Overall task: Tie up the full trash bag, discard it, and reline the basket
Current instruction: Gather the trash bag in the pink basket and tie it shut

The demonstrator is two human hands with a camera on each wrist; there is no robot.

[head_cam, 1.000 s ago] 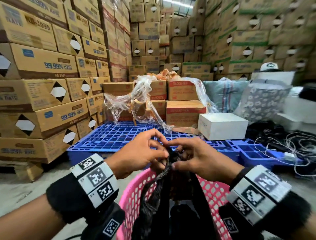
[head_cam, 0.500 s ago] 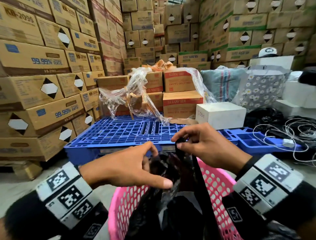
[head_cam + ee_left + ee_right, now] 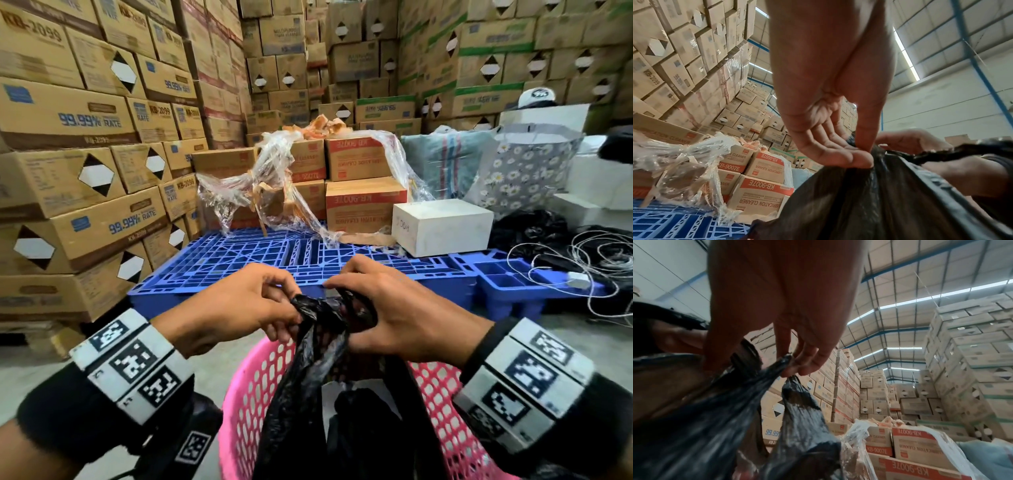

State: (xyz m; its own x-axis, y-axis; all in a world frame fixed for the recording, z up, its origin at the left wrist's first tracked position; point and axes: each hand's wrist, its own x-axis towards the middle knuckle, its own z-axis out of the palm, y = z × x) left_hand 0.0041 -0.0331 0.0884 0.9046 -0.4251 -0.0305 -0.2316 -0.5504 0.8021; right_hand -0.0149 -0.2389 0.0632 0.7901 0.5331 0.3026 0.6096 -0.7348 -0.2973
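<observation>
A black trash bag (image 3: 318,383) stands in a pink perforated basket (image 3: 253,404) at the bottom centre of the head view. Its top is gathered into twisted ends between my two hands. My left hand (image 3: 281,308) pinches one gathered end of the trash bag (image 3: 859,191) between thumb and forefinger, as the left wrist view shows. My right hand (image 3: 356,305) grips the other twisted end of the bag (image 3: 764,386) with curled fingers. Both hands meet just above the basket's far rim. The bag's contents are hidden.
A blue plastic pallet (image 3: 274,260) lies just beyond the basket, carrying cartons in torn clear wrap (image 3: 274,185) and a white box (image 3: 442,226). Tall carton stacks (image 3: 68,154) wall the left and back. Coiled white cables (image 3: 589,263) and black bags lie at right.
My left hand has come back up from lower left and taken hold of a bag end beside my right hand. The two ends are now bunched together between both hands.
</observation>
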